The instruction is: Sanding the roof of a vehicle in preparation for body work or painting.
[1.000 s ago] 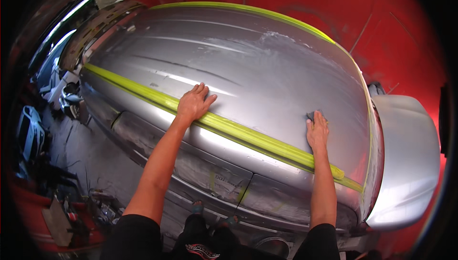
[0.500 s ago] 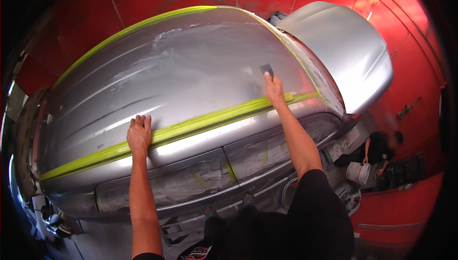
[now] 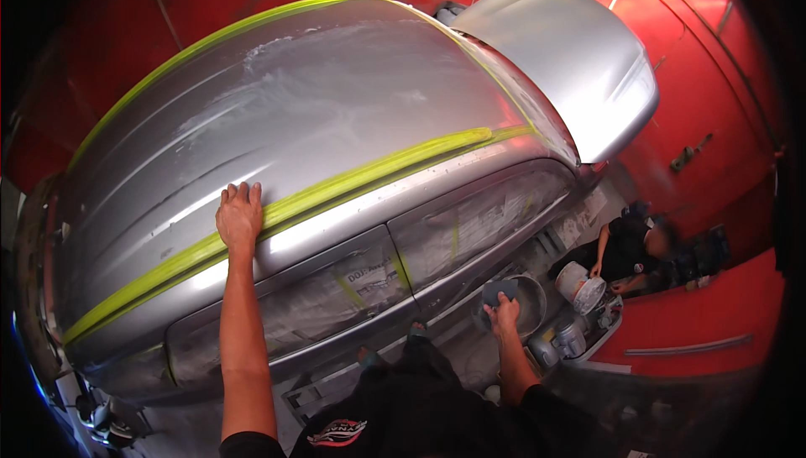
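Note:
My left hand [image 3: 239, 214] lies on the grey car roof [image 3: 336, 114], at its near edge by the yellow-green masking tape [image 3: 353, 188]. Its fingers are stretched out and hold nothing. Off the car, at the lower right, my right hand [image 3: 505, 317] grips a flat, dark grey square sanding pad [image 3: 499, 292]. Pad and hand appear above a round metal basin [image 3: 532, 305]; whether they touch it I cannot tell. Whitish smears [image 3: 277, 63] mark the far part of the roof.
Covered side windows [image 3: 369, 277] are below the roof edge. The silver hood [image 3: 562, 55] lies beyond the windshield. At right a co-worker [image 3: 625, 244] crouches by a white bucket [image 3: 581, 287], near a grey motor-like machine [image 3: 558, 340]. Red walls [image 3: 705, 55] surround the car.
My right hand has come off the roof, down and toward me, bringing the sanding pad over the basin. The left hand stays on the roof edge. The view has shifted slightly.

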Motion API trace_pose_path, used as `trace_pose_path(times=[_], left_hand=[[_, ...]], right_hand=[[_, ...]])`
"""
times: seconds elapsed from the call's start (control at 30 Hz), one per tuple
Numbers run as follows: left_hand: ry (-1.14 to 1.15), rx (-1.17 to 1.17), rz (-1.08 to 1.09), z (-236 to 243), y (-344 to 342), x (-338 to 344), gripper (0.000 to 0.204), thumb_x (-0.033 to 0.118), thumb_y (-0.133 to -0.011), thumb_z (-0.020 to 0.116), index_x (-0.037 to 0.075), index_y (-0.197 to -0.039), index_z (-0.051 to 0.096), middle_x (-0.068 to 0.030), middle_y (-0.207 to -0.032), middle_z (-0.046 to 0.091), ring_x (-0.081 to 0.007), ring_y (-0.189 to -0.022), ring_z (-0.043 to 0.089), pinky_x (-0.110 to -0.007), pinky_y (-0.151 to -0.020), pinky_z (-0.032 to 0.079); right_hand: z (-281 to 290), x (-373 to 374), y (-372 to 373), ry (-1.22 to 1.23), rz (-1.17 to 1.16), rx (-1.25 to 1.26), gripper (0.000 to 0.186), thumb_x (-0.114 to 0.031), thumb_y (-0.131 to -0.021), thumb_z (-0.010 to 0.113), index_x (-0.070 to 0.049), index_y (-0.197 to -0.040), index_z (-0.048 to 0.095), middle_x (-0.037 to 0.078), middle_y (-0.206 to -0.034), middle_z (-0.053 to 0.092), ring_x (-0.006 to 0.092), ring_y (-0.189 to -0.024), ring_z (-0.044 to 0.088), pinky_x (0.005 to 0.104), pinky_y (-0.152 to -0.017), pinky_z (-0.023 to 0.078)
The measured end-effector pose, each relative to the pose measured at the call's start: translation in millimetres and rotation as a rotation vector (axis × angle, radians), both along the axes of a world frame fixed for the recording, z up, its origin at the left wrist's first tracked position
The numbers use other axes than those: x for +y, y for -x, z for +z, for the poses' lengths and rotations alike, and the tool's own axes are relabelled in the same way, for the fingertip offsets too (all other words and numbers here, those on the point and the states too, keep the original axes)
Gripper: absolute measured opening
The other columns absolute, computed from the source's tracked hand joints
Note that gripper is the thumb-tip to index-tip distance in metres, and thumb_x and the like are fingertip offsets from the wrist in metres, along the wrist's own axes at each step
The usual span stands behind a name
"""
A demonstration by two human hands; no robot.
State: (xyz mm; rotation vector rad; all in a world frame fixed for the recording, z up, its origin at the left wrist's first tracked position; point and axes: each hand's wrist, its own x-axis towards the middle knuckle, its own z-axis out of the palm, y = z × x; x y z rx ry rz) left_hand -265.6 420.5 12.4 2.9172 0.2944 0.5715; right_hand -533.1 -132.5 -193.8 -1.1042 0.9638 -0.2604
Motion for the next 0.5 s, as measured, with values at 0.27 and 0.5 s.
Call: trace_pose_path(times=[0.27, 0.5], left_hand=[[0.068, -0.122, -0.038, 4, 8, 1, 0.042, 0.039, -0.102, 0.053, 0.007, -0.097, 0.079, -0.0149, -0.111, 0.074, -0.0403, -0.111, 0.067, -0.05, -0.092, 0.056], [0.18, -0.058, 0.043, 10, 5, -1, 0.037, 0.041, -0.1, 0.059, 0.01, -0.102, 0.079, -0.008, -0.117, 0.075, -0.0353, -0.12, 0.065, -0.048, -0.096, 0.055]], right_hand=[[64, 98, -94, -0.184, 0.438, -0.201, 0.024, -0.015, -0.104, 0.059, -0.002, -0.123, 0.059, 0.011, -0.118, 0.065, 0.0261, -0.102, 0.067, 0.0474, -0.082, 0.062], [176, 193, -173, -0.315, 0.799, -0.544, 0.023, -0.011, -0.104, 0.058, -0.001, -0.124, 0.056, 0.014, -0.123, 0.065, 0.0289, -0.107, 0.068, 0.0556, -0.09, 0.062]])
